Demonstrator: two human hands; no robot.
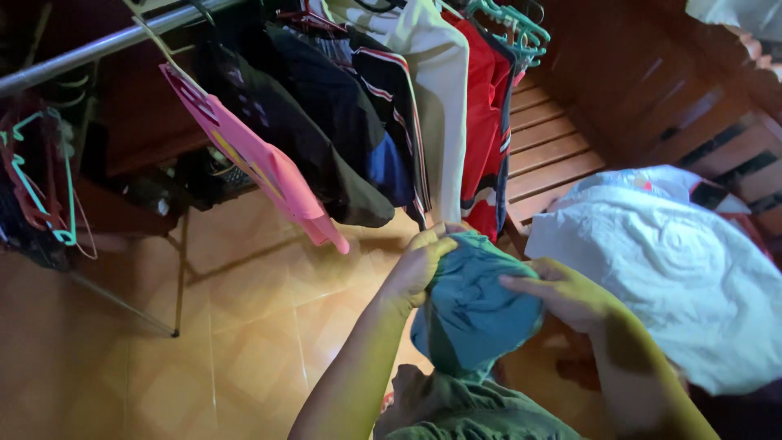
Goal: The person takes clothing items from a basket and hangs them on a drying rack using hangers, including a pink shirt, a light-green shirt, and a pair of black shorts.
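A cloth (472,305) sits at centre, between the left hand (419,265) at nine o'clock and the right hand (566,293) at three. Hanging garments (366,106) on a rail (98,45) lie at eleven o'clock; a bundle (684,261) rests on a slatted bench (546,147) at two.

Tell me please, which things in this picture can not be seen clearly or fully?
- Blue cloth, head view: bunched between the left hand and right hand, so its kind of garment is unclear.
- White sheet: cut off by the right edge.
- Metal rail: both ends leave the picture.
- Dark clothes on the rail: in shadow and overlapping, so the pieces cannot be counted.
- Hangers at left: dim, partly cut off.
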